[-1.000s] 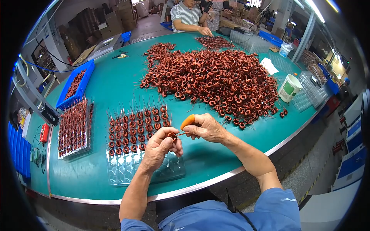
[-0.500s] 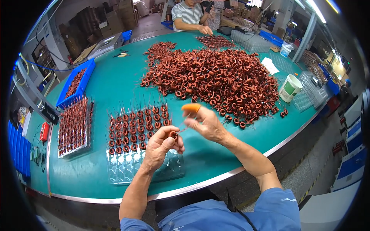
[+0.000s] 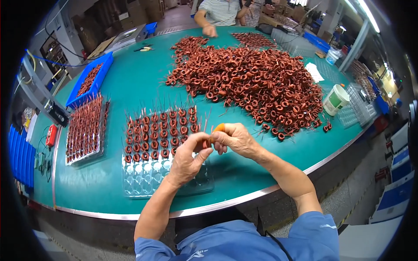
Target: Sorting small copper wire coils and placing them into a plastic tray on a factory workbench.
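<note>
My left hand [image 3: 190, 157] is closed around a small red ring-shaped wire-wound coil [image 3: 206, 144], mostly hidden by the fingers. Two thin wire leads stand up from the coil. My right hand [image 3: 238, 140], with an orange finger cot [image 3: 220, 128] on one finger, meets the left and pinches at the leads beside the coil. Below and left of my hands lies a clear plastic tray [image 3: 146, 180]. Its far rows hold red coils [image 3: 154, 135] with their leads pointing up, while the near rows show bare round pockets.
A large heap of coils [image 3: 257, 82] covers the middle right of the green table [image 3: 143, 78]. A filled tray [image 3: 85, 132] and a blue bin [image 3: 90, 85] stand left. A white bucket [image 3: 336, 100] stands right. Across the table, a person's hand [image 3: 210, 31] reaches over the surface.
My right hand has come in from above and closed at the coil's leads, against my left hand. The view has shifted slightly. The other person's hand has moved left, away from the far coils.
</note>
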The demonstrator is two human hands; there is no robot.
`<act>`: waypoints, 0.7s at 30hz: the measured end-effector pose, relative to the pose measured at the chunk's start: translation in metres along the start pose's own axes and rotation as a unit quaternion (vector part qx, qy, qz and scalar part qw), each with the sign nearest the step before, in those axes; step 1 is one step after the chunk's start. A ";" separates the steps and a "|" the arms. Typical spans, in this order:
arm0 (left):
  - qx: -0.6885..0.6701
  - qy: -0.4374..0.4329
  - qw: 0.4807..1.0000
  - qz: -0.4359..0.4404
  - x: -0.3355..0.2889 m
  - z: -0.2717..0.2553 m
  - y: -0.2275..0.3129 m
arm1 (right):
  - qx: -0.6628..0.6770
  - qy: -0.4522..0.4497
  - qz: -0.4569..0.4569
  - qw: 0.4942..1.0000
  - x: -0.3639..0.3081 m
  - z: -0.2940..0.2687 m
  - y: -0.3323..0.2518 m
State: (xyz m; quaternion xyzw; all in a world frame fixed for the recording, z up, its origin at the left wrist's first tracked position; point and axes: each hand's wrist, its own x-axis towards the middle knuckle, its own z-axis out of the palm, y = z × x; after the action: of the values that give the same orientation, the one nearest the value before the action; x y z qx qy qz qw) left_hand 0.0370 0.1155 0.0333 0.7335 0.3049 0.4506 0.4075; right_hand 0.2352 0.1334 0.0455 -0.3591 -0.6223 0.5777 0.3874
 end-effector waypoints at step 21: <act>0.224 -0.065 0.963 0.139 0.007 -0.004 -0.002 | -0.039 -0.035 0.072 0.996 0.003 -0.010 0.001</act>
State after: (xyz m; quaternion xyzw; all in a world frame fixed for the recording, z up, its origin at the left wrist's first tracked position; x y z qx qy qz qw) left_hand 0.0363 0.1236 0.0358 0.8686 0.2658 0.3749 0.1851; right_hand 0.2433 0.1408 0.0455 -0.3974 -0.6297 0.5916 0.3090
